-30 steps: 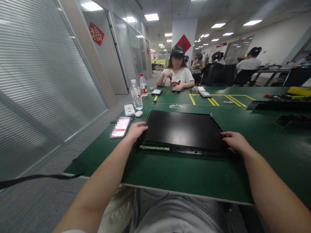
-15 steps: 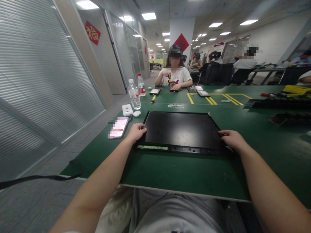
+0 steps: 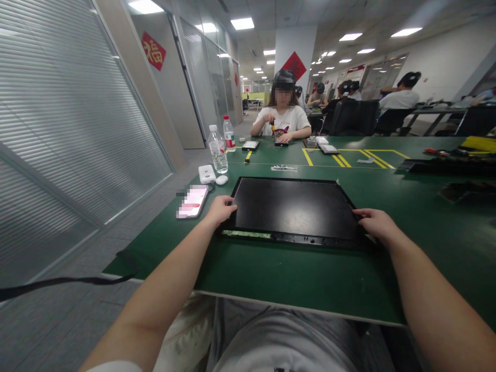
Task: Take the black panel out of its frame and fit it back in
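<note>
A black flat display panel (image 3: 294, 206) lies screen up on the green table in front of me. Along its near edge runs a dark strip, with a green circuit board (image 3: 247, 234) showing at the left part. My left hand (image 3: 220, 211) grips the panel's left side, thumb on top and the other fingers at the edge and underneath. On the opposite side my right hand (image 3: 376, 224) pinches the right edge, thumb and forefinger at the rim. The undersides of both grips are hidden.
Left of the panel lie a phone (image 3: 192, 201), a white power bank (image 3: 206, 174) and a white oval case (image 3: 222, 180). Two bottles (image 3: 218, 150) stand behind them. Across the table (image 3: 294, 279) a person (image 3: 282, 113) handles a screwdriver. Dark parts (image 3: 445, 166) lie at right.
The whole view has shifted slightly, moving everything a little to the right. Both hands keep their hold on the panel, which has not visibly moved on the table.
</note>
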Demonstrator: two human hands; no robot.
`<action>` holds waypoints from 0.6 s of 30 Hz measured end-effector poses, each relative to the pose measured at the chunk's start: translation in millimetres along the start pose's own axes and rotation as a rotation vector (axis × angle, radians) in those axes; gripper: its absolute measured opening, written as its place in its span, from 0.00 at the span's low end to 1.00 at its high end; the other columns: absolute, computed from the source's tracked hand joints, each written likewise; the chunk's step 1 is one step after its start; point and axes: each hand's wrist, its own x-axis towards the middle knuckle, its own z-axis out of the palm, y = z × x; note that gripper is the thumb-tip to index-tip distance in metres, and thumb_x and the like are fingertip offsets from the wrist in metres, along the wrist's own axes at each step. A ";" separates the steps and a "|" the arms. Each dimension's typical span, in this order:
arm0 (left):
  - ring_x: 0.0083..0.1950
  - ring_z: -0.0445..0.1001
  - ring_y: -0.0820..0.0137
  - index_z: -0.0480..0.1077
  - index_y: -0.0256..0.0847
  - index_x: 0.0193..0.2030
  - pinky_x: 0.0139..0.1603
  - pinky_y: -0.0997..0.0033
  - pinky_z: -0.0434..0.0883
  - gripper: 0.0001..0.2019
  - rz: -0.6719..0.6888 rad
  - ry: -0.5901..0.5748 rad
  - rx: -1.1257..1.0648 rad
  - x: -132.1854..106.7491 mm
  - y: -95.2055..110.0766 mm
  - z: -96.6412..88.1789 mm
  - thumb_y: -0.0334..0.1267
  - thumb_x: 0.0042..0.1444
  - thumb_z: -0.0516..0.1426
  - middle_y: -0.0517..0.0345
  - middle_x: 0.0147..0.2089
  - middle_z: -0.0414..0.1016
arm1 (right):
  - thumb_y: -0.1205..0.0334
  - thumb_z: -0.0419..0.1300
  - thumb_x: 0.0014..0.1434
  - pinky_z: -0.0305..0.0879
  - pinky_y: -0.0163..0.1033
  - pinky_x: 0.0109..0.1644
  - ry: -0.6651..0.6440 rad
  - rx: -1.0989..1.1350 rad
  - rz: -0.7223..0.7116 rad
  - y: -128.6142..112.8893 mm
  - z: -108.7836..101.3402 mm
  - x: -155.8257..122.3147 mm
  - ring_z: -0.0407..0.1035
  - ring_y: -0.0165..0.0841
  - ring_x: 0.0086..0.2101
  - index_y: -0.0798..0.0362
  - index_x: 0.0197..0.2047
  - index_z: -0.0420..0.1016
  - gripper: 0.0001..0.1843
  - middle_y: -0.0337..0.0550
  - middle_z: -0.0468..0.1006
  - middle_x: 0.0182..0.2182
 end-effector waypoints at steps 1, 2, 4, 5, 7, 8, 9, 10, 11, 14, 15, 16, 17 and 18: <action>0.36 0.80 0.59 0.81 0.41 0.30 0.38 0.66 0.75 0.07 0.009 0.002 0.009 -0.5 1.1 -0.1 0.27 0.45 0.69 0.58 0.28 0.79 | 0.73 0.67 0.41 0.81 0.44 0.50 0.002 0.006 0.000 0.3 0.5 0.0 0.85 0.48 0.46 0.52 0.50 0.94 0.31 0.55 0.91 0.46; 0.37 0.80 0.59 0.81 0.42 0.29 0.39 0.66 0.76 0.06 0.018 0.004 0.016 -0.8 1.9 -0.3 0.27 0.45 0.69 0.58 0.29 0.80 | 0.73 0.67 0.41 0.81 0.44 0.49 0.001 0.011 0.002 0.3 0.8 -0.2 0.85 0.48 0.45 0.52 0.50 0.94 0.31 0.55 0.91 0.46; 0.39 0.81 0.59 0.80 0.42 0.28 0.41 0.66 0.76 0.06 0.029 0.000 0.021 -1.2 3.0 -0.8 0.27 0.44 0.68 0.58 0.30 0.81 | 0.74 0.67 0.41 0.81 0.44 0.48 -0.006 0.017 0.009 -0.7 1.0 -0.7 0.85 0.48 0.45 0.52 0.50 0.93 0.32 0.55 0.91 0.45; 0.39 0.82 0.59 0.80 0.42 0.27 0.41 0.66 0.76 0.06 0.031 -0.004 0.019 -1.2 3.2 -1.0 0.27 0.44 0.68 0.57 0.31 0.82 | 0.74 0.67 0.41 0.81 0.44 0.48 -0.011 0.019 0.014 -1.5 0.8 -1.1 0.85 0.48 0.45 0.52 0.51 0.93 0.32 0.55 0.91 0.46; 0.39 0.82 0.59 0.80 0.42 0.26 0.42 0.66 0.77 0.06 0.033 -0.012 0.008 -1.0 3.1 -1.2 0.26 0.43 0.67 0.57 0.32 0.83 | 0.75 0.66 0.41 0.81 0.44 0.49 -0.019 0.024 0.028 -3.3 0.3 -1.8 0.85 0.48 0.45 0.53 0.51 0.93 0.32 0.55 0.90 0.46; 0.40 0.83 0.59 0.79 0.42 0.26 0.42 0.66 0.77 0.06 0.036 -0.018 0.000 -0.8 3.0 -1.2 0.27 0.43 0.67 0.57 0.32 0.84 | 0.75 0.66 0.41 0.81 0.45 0.49 -0.024 0.029 0.035 -4.0 0.0 -2.1 0.85 0.48 0.46 0.53 0.51 0.93 0.33 0.55 0.90 0.47; 0.40 0.83 0.59 0.79 0.43 0.26 0.42 0.66 0.77 0.06 0.040 -0.024 -0.006 -0.6 2.7 -1.2 0.27 0.43 0.66 0.57 0.32 0.84 | 0.75 0.65 0.41 0.81 0.45 0.50 -0.029 0.034 0.041 -4.4 -0.3 -2.2 0.85 0.48 0.46 0.53 0.51 0.93 0.32 0.55 0.90 0.47; 0.41 0.83 0.58 0.79 0.43 0.26 0.42 0.66 0.77 0.06 0.042 -0.025 -0.011 -0.3 2.5 -1.3 0.27 0.42 0.67 0.57 0.32 0.84 | 0.75 0.65 0.42 0.81 0.45 0.50 -0.035 0.040 0.045 -4.3 -0.4 -2.1 0.85 0.48 0.47 0.53 0.51 0.93 0.32 0.56 0.90 0.47; 0.41 0.84 0.58 0.79 0.44 0.25 0.42 0.66 0.78 0.07 0.044 -0.025 -0.013 -0.1 2.3 -1.3 0.27 0.41 0.67 0.57 0.32 0.84 | 0.75 0.66 0.42 0.81 0.44 0.50 -0.040 0.046 0.044 -3.9 -0.5 -1.9 0.85 0.48 0.47 0.53 0.51 0.92 0.32 0.55 0.90 0.47; 0.42 0.85 0.56 0.78 0.45 0.25 0.43 0.66 0.79 0.08 0.047 -0.025 -0.011 0.3 1.6 -1.7 0.28 0.39 0.69 0.58 0.32 0.84 | 0.74 0.66 0.41 0.81 0.44 0.49 -0.038 0.057 0.029 -1.2 0.3 -0.6 0.85 0.47 0.46 0.53 0.50 0.93 0.31 0.54 0.90 0.46; 0.43 0.85 0.56 0.78 0.45 0.25 0.44 0.66 0.80 0.08 0.051 -0.025 -0.011 0.4 1.4 -1.9 0.28 0.39 0.69 0.58 0.32 0.84 | 0.74 0.67 0.41 0.81 0.44 0.49 -0.032 0.058 0.023 -0.2 0.6 -0.1 0.85 0.47 0.46 0.52 0.50 0.93 0.31 0.54 0.90 0.46; 0.43 0.85 0.56 0.79 0.45 0.25 0.44 0.66 0.80 0.08 0.055 -0.029 -0.011 0.4 1.1 -2.1 0.28 0.39 0.69 0.58 0.33 0.84 | 0.74 0.67 0.41 0.81 0.44 0.49 -0.024 0.057 0.020 0.5 1.0 0.3 0.85 0.47 0.46 0.52 0.49 0.93 0.31 0.54 0.91 0.46; 0.43 0.85 0.56 0.79 0.44 0.26 0.45 0.66 0.80 0.07 0.061 -0.032 -0.011 0.5 0.9 -2.3 0.28 0.40 0.69 0.58 0.33 0.84 | 0.74 0.66 0.40 0.81 0.44 0.50 -0.016 0.055 0.020 0.9 1.2 0.5 0.85 0.47 0.46 0.52 0.49 0.93 0.31 0.54 0.91 0.46; 0.43 0.85 0.56 0.79 0.44 0.26 0.45 0.66 0.79 0.07 0.063 -0.032 -0.009 0.6 0.8 -2.5 0.28 0.40 0.69 0.58 0.33 0.84 | 0.74 0.66 0.40 0.81 0.45 0.51 -0.011 0.052 0.024 0.9 1.2 0.6 0.85 0.48 0.47 0.52 0.49 0.93 0.31 0.54 0.91 0.47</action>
